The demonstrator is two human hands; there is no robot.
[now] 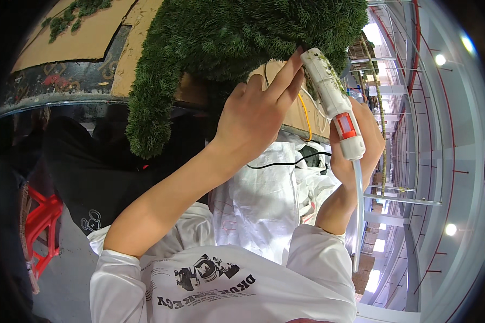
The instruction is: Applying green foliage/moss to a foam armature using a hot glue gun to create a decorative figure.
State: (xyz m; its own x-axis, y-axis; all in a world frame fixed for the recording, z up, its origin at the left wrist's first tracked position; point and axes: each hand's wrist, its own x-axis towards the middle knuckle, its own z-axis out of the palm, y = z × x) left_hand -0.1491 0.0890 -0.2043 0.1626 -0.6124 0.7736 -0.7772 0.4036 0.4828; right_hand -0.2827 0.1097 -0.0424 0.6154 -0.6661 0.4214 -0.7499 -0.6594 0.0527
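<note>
My right hand (365, 129) is wrapped round a white hot glue gun (326, 86) with a red-framed window and green bits stuck to its barrel. A translucent glue stick (358, 220) trails from its rear end. The gun's front end points up at dark green artificial foliage (242, 37). My left hand (256, 110) is closed at the lower edge of this foliage, with one finger stretched beside the gun's front end. Its bent fingers are partly hidden, and a foliage branch (151, 118) hangs down to its left.
The worktable (81, 86) carries a cardboard sheet (75, 40) with green sprigs. Below the foliage are a yellow cord (307, 116) and a black cable (285, 163). White woven sacking (258, 199) lies beneath my arms. A red plastic stool (42, 226) stands at lower left.
</note>
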